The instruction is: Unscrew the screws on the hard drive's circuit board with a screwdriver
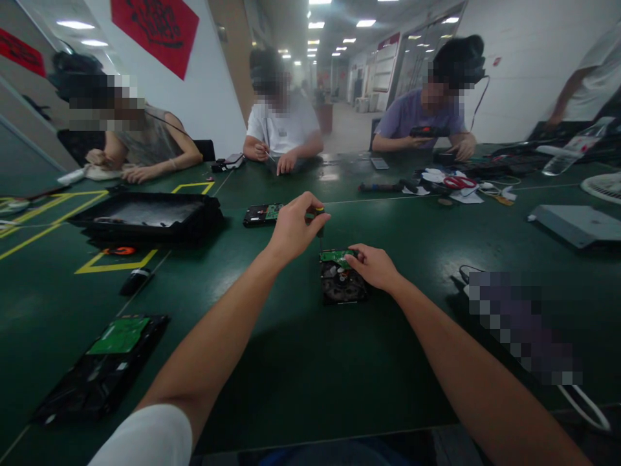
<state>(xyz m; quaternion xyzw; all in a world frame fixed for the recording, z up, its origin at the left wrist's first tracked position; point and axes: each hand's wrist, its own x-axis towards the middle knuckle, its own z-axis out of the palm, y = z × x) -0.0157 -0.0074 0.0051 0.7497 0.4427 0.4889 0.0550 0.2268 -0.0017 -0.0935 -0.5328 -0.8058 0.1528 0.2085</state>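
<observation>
A hard drive [343,285] lies flat on the green table, its green circuit board [334,257] facing up at the far end. My left hand [299,226] is closed on the handle of a small screwdriver [319,223], held upright with its thin shaft pointing down at the board's far left corner. Whether the tip touches a screw is too small to tell. My right hand [372,265] grips the drive's far right side, thumb over the board. Just beyond my left wrist lies a second hard drive [262,214], partly hidden by that hand.
A third hard drive [101,369] lies front left. Behind it are a black tray [145,217] and a dark mouse-like object [136,281]. At right are a grey box [577,225] and a blurred-out item [524,327]. Several people sit across the table [291,362].
</observation>
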